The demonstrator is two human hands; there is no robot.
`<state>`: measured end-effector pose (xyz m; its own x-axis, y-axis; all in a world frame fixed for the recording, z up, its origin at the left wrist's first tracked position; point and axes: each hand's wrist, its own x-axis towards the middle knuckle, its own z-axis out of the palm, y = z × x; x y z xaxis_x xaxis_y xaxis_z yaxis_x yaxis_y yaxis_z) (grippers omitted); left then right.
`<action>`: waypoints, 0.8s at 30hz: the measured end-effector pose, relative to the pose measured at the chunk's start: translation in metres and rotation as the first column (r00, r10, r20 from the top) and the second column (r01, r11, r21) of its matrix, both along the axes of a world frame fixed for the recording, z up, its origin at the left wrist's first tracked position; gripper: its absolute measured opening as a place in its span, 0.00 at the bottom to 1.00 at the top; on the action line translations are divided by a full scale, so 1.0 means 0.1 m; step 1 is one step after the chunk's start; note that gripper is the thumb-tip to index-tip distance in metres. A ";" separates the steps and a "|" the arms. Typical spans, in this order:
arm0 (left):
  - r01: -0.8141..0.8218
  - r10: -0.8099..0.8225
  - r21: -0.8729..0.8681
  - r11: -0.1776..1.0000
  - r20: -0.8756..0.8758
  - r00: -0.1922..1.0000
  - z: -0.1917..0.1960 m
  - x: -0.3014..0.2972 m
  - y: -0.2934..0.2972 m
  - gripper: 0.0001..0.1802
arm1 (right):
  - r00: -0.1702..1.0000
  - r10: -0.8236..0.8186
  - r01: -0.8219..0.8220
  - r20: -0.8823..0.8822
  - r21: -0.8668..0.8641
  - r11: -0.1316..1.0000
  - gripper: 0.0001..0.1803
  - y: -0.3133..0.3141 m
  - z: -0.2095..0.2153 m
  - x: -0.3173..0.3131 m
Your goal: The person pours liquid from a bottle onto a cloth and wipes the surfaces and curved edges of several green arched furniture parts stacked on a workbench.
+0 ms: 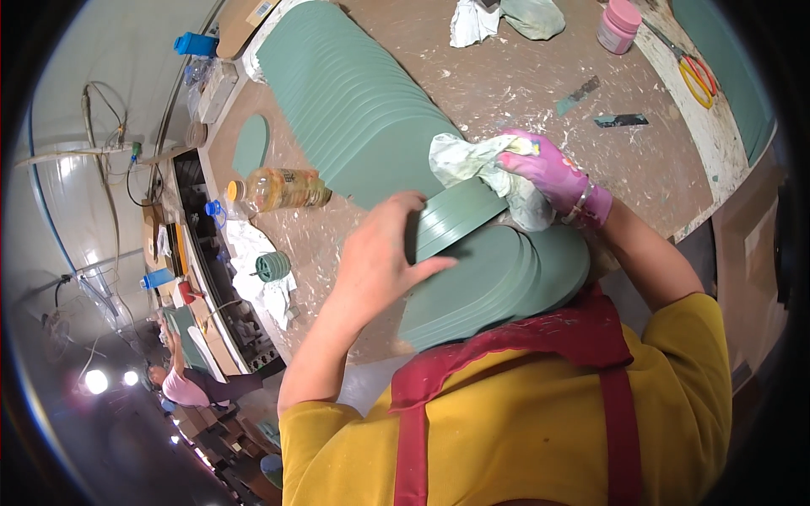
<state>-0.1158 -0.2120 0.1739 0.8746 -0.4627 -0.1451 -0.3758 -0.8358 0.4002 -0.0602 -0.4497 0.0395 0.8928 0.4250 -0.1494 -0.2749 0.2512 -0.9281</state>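
My bare left hand [375, 253] grips the left end of a small stack of green sheets [460, 218], thumb on the near side and fingers behind. The stack is tilted so its layered edges face up. In a pink glove, my right hand [553, 173] is closed on a crumpled white cloth [464, 158], which lies against the right end of that stack. Beyond it, a long fanned row of round-ended green sheets [354, 93] runs to the far left. Nearer my apron, another fanned pile of green sheets [481, 291] lies at the table's edge.
On the brown worktable [506, 84], a plastic bottle [283, 190] and a green ribbed roll [272, 266] stand at left. A pink jar [620, 25] and yellow-red scissors [696, 80] are far right. More cloths [531, 17] lie at the back. A person [186, 384] works in the left background.
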 end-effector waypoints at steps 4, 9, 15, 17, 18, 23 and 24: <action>-0.240 0.238 -0.016 0.971 -0.066 0.969 0.09 -0.22 0.28 0.51 | 0.971 -0.222 0.206 -0.089 -0.160 0.965 0.18 -0.25 -0.06 -0.15; -0.314 0.288 -0.136 0.940 -0.182 0.940 -0.09 -0.46 0.53 0.44 | 0.922 -0.344 0.336 -0.179 -0.077 0.939 0.18 -0.32 0.22 -0.52; -0.229 0.193 -0.187 0.955 -0.193 0.962 -0.10 -0.60 0.49 0.38 | 0.948 -0.317 0.318 0.034 -0.047 0.947 0.14 -0.10 -0.01 -0.56; -0.217 0.133 -0.274 0.937 -0.295 0.946 -0.11 -0.60 0.55 0.36 | 0.945 -0.325 0.326 0.030 -0.049 0.944 0.14 -0.08 -0.02 -0.55; -0.224 0.142 -0.278 0.934 -0.287 0.947 -0.15 -0.61 0.62 0.36 | 0.944 -0.330 0.330 0.020 -0.048 0.943 0.14 -0.08 -0.02 -0.53; -0.410 0.144 -0.393 0.823 -0.554 0.820 -0.21 -0.59 0.70 0.41 | 0.966 -0.246 0.253 0.075 -0.107 0.962 0.14 -0.01 0.49 -0.17; -0.416 0.150 -0.408 0.813 -0.543 0.826 -0.25 -0.55 0.69 0.41 | 0.962 -0.242 0.252 -0.130 0.065 0.966 0.15 0.08 0.69 -0.07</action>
